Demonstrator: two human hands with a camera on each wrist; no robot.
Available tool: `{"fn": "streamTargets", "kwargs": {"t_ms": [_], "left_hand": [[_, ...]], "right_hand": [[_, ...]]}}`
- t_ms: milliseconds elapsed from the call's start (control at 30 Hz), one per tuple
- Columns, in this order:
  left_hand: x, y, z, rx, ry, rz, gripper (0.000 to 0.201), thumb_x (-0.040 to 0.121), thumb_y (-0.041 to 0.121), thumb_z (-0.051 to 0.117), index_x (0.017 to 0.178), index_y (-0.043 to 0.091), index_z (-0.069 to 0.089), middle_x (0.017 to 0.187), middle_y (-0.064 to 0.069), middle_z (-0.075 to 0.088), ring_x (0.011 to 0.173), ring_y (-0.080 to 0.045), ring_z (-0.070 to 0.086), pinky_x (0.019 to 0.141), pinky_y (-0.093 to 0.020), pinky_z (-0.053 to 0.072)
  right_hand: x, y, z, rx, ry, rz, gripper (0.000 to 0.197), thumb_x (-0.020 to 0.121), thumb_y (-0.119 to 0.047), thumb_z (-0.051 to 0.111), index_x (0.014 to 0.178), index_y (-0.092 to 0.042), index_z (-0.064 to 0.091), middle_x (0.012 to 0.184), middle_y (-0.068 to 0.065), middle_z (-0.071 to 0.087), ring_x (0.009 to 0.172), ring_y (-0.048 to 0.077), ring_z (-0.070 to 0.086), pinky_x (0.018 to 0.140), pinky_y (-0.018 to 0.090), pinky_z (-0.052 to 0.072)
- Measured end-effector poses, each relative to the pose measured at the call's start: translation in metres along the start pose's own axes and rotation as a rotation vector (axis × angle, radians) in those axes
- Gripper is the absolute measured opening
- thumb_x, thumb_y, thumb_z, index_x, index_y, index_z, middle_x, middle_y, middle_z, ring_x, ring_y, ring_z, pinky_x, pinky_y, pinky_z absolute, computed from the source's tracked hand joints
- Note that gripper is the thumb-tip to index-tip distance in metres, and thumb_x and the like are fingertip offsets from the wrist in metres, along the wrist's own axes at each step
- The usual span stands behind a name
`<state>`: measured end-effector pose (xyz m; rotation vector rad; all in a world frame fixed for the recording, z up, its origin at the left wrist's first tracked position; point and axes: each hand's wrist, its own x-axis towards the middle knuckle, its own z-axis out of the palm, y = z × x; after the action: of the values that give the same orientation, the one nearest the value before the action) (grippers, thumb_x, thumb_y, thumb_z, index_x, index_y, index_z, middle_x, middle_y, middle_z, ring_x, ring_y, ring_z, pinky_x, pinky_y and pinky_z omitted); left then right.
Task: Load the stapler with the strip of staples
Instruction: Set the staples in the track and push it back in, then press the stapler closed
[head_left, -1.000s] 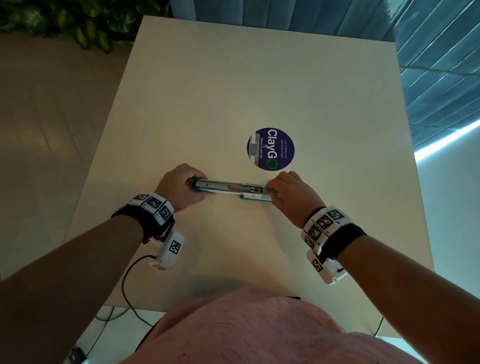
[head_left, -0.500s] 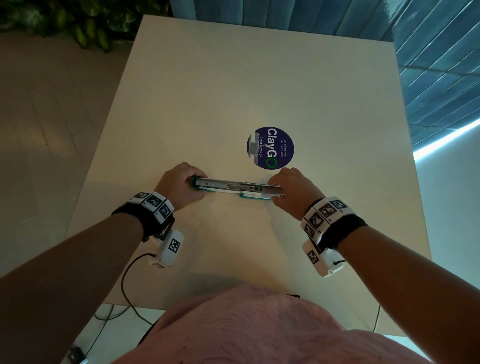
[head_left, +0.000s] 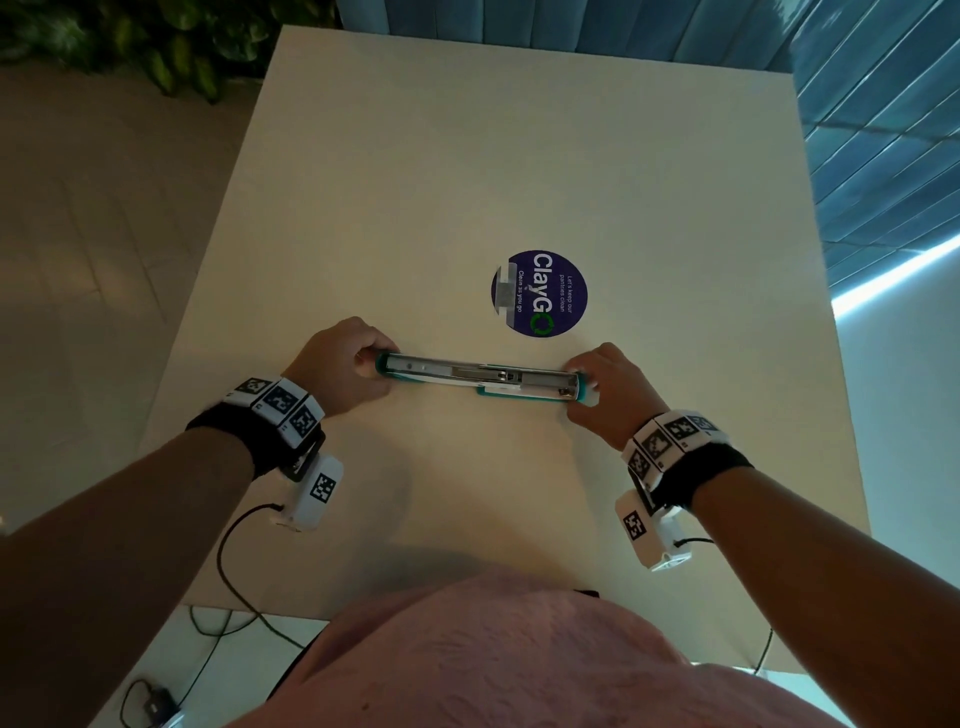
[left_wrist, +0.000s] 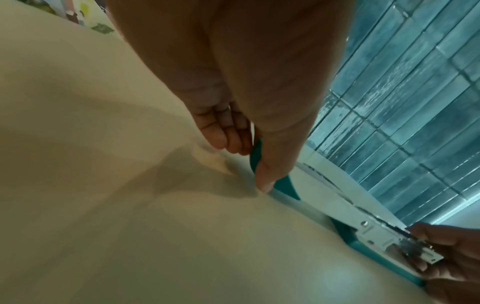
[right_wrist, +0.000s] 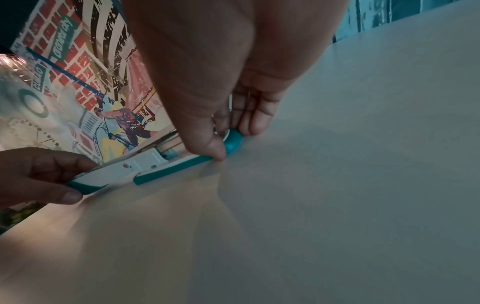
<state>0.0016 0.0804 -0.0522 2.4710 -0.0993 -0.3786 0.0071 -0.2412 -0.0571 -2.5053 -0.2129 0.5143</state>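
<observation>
A teal and white stapler (head_left: 478, 376) lies folded open and flat on the beige table (head_left: 467, 156), its metal staple channel facing up. My left hand (head_left: 371, 366) pinches its left end between thumb and fingers (left_wrist: 233, 142). My right hand (head_left: 584, 387) pinches the right end, thumb on the near edge, fingers (right_wrist: 255, 123) behind the teal tip. In the left wrist view the stapler (left_wrist: 324, 197) runs toward the right hand (left_wrist: 454, 257). In the right wrist view the stapler (right_wrist: 116, 174) runs toward the left hand (right_wrist: 39, 174). No separate strip of staples can be made out.
A round purple ClayGo sticker (head_left: 539, 293) is on the table just behind the stapler. The table's left edge (head_left: 208, 270) drops to the floor, with plants (head_left: 156, 52) at the far left corner. A blue slatted wall (head_left: 883, 130) is at the right. Cables (head_left: 234, 571) hang at the near edge.
My right hand has slid rightward from the stapler's middle to its right end, uncovering the whole metal channel. The left hand has stayed on the left end.
</observation>
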Motion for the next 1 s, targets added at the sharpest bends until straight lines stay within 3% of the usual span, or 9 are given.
{"fn": "streamTargets", "kwargs": {"t_ms": [133, 200, 267, 367, 567, 667, 800, 1000], "left_hand": [[-0.004, 0.020, -0.019, -0.091, 0.054, 0.091, 0.035, 0.066, 0.010, 0.076, 0.095, 0.023, 0.062, 0.090, 0.009, 0.062, 0.085, -0.004, 0.058, 0.077, -0.019, 0.048], [-0.003, 0.040, -0.025, -0.136, 0.051, 0.142, 0.035, 0.067, 0.012, 0.076, 0.096, 0.024, 0.062, 0.091, 0.014, 0.062, 0.088, -0.004, 0.058, 0.078, -0.012, 0.047], [0.002, 0.061, -0.025, -0.172, 0.033, 0.196, 0.033, 0.068, 0.012, 0.076, 0.097, 0.021, 0.063, 0.091, 0.008, 0.064, 0.088, -0.009, 0.059, 0.078, -0.010, 0.047], [0.012, 0.092, -0.011, -0.208, 0.000, 0.286, 0.032, 0.068, 0.014, 0.076, 0.097, 0.018, 0.064, 0.093, 0.000, 0.067, 0.084, -0.012, 0.061, 0.079, -0.018, 0.050], [0.037, 0.130, 0.037, -0.058, -0.150, 0.424, 0.034, 0.069, 0.024, 0.073, 0.100, 0.016, 0.064, 0.094, 0.000, 0.063, 0.083, -0.011, 0.056, 0.076, -0.024, 0.048], [0.048, 0.136, 0.057, 0.075, -0.237, 0.432, 0.034, 0.072, 0.024, 0.069, 0.104, 0.017, 0.064, 0.098, -0.003, 0.060, 0.087, -0.015, 0.053, 0.077, -0.029, 0.044], [0.054, 0.136, 0.064, 0.123, -0.246, 0.442, 0.034, 0.074, 0.024, 0.068, 0.107, 0.014, 0.065, 0.097, -0.008, 0.061, 0.089, -0.022, 0.056, 0.073, -0.031, 0.043], [0.057, 0.133, 0.069, 0.212, -0.281, 0.498, 0.037, 0.082, 0.028, 0.062, 0.116, 0.014, 0.062, 0.102, -0.010, 0.060, 0.099, -0.024, 0.053, 0.077, -0.027, 0.036]], "right_hand": [[0.005, 0.005, -0.001, -0.019, -0.026, -0.014, 0.043, 0.067, -0.014, 0.075, 0.106, -0.013, 0.058, 0.097, -0.003, 0.046, 0.083, 0.015, 0.050, 0.081, 0.028, 0.047], [0.006, 0.008, -0.001, -0.010, -0.036, -0.014, 0.044, 0.067, -0.014, 0.075, 0.107, -0.013, 0.058, 0.097, -0.003, 0.046, 0.084, 0.015, 0.051, 0.080, 0.027, 0.046], [0.007, 0.009, 0.000, 0.004, -0.042, -0.014, 0.044, 0.067, -0.014, 0.075, 0.107, -0.012, 0.058, 0.097, -0.002, 0.046, 0.085, 0.016, 0.052, 0.080, 0.027, 0.046], [0.007, 0.010, 0.000, 0.031, -0.039, -0.025, 0.044, 0.067, -0.013, 0.075, 0.107, -0.011, 0.058, 0.097, -0.001, 0.047, 0.085, 0.017, 0.052, 0.082, 0.029, 0.048], [0.006, 0.008, -0.003, 0.037, -0.052, -0.021, 0.041, 0.068, -0.011, 0.074, 0.106, -0.009, 0.059, 0.105, 0.010, 0.053, 0.086, 0.019, 0.053, 0.084, 0.034, 0.051], [0.006, 0.007, -0.003, 0.044, -0.053, -0.019, 0.038, 0.069, -0.009, 0.072, 0.106, -0.009, 0.059, 0.105, 0.012, 0.053, 0.086, 0.020, 0.053, 0.083, 0.033, 0.048], [0.006, 0.009, -0.004, 0.038, -0.054, -0.027, 0.037, 0.070, -0.009, 0.071, 0.106, -0.008, 0.059, 0.105, 0.012, 0.053, 0.084, 0.018, 0.050, 0.079, 0.028, 0.044], [0.006, 0.010, -0.003, 0.048, -0.043, -0.045, 0.040, 0.070, -0.010, 0.072, 0.108, -0.006, 0.059, 0.106, 0.014, 0.054, 0.082, 0.017, 0.050, 0.075, 0.027, 0.042]]}}
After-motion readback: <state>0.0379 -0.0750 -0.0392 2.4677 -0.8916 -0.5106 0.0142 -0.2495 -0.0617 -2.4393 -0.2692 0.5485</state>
